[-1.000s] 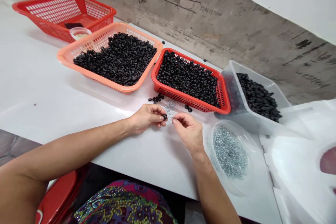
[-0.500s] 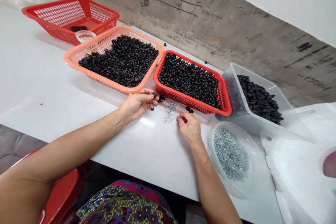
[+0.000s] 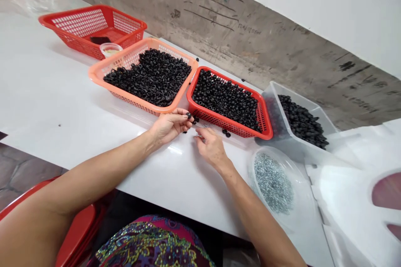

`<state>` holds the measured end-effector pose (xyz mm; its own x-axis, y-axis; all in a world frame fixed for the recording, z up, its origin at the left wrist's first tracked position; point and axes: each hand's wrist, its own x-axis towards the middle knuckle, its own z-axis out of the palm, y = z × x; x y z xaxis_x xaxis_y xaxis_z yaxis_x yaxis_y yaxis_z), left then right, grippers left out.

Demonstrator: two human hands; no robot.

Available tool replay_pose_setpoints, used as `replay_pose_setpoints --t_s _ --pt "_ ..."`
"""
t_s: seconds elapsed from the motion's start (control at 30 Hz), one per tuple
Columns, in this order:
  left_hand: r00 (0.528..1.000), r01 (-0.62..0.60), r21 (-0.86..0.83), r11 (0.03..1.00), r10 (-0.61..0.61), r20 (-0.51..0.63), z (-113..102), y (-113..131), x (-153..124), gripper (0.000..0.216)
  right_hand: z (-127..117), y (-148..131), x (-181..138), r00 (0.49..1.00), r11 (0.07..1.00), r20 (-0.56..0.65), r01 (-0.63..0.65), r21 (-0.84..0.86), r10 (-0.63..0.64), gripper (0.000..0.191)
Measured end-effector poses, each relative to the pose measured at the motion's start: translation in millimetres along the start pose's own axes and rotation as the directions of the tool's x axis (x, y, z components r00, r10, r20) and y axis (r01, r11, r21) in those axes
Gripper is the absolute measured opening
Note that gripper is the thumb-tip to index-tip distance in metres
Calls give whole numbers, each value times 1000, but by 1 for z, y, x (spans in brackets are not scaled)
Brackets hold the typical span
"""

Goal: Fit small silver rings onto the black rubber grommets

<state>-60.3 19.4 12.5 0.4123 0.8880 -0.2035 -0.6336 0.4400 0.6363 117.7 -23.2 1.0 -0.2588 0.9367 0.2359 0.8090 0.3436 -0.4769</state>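
My left hand [image 3: 169,126] pinches a small black plastic piece [image 3: 188,114] between thumb and fingertips, close to the front rim of the orange basket [image 3: 138,101]. A few loose black pieces [image 3: 226,133] lie on the white table in front of the red basket [image 3: 232,123]. My right hand [image 3: 210,146] rests over a small scatter of tiny metal parts, fingers curled in a pinch; what it holds is too small to see. Both baskets are filled with black pieces.
A clear tub [image 3: 283,142] of black pieces stands at the right. A clear bowl [image 3: 300,212] of small metal parts sits near the table's front edge. A second red basket [image 3: 78,46] and a small cup [image 3: 110,49] stand at the far left. White foam [image 3: 354,200] lies at right.
My left hand carried the black piece away from the right hand toward the baskets. My right hand went to the table, then slid left over the metal scatter.
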Motion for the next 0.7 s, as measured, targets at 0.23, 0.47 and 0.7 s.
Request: replay_pose_setpoints --t_s 0.23,0.47,0.7 --pt "999 -16 -40 999 17 42 -2 -2 1 9 29 -23 26 998 997 54 -34 -65 38 17" --pt "998 2 9 1000 -2 58 -2 -6 1 14 9 -12 12 997 996 49 -63 56 60 28" --pt "980 147 128 981 -162 115 3 -25 -7 22 -33 11 -31 888 569 169 -410 713 428 17"
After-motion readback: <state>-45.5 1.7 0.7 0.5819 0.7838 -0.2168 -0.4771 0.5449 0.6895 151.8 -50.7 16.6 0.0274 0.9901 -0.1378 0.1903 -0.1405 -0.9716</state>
